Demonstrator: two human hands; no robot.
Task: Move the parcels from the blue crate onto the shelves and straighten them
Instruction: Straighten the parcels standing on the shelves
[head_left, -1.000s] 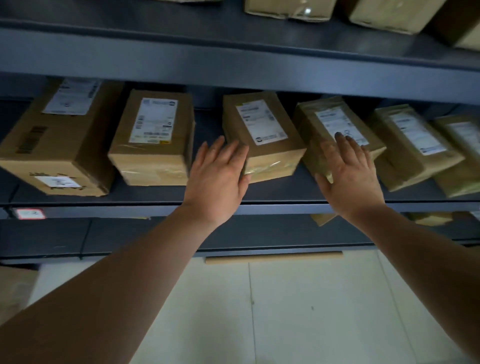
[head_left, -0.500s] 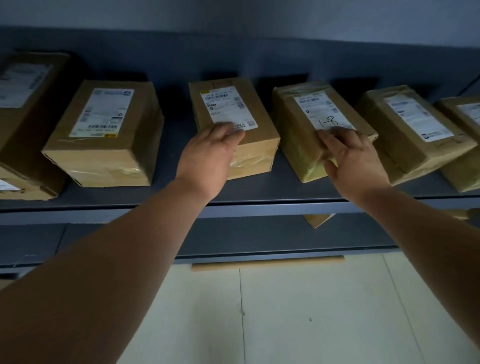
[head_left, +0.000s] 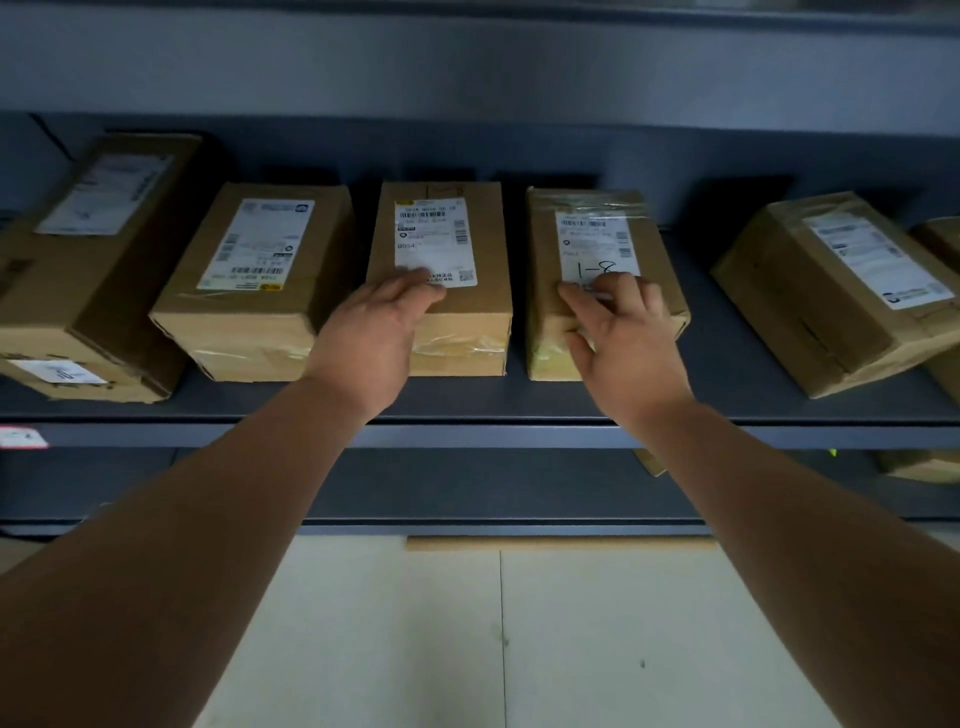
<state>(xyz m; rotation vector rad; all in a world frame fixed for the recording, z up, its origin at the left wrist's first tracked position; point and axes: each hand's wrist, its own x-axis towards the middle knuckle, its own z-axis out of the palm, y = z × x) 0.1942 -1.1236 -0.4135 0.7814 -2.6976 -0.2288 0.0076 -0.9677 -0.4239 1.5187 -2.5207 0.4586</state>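
Note:
Brown cardboard parcels with white labels sit in a row on the dark grey shelf (head_left: 519, 402). My left hand (head_left: 371, 332) wraps over the front left corner of the middle parcel (head_left: 467, 312), fingers on its top by the label; the thumb is hidden. My right hand (head_left: 621, 335) grips the front edge of the parcel marked "1-8" (head_left: 543, 260), thumb on the front face, fingers on top. Both parcels stand square to the shelf edge, a narrow gap between them. The blue crate is out of view.
More parcels lie to the left (head_left: 249, 296) and far left (head_left: 88, 291), and a skewed one to the right (head_left: 831, 296). A wide gap separates it from the "1-8" parcel. A lower shelf (head_left: 467, 488) and the pale tiled floor (head_left: 498, 634) are below.
Both hands came down from hovering flat onto the two parcels and took hold. The two parcels have turned from angled to square with the shelf edge, and the view moved closer.

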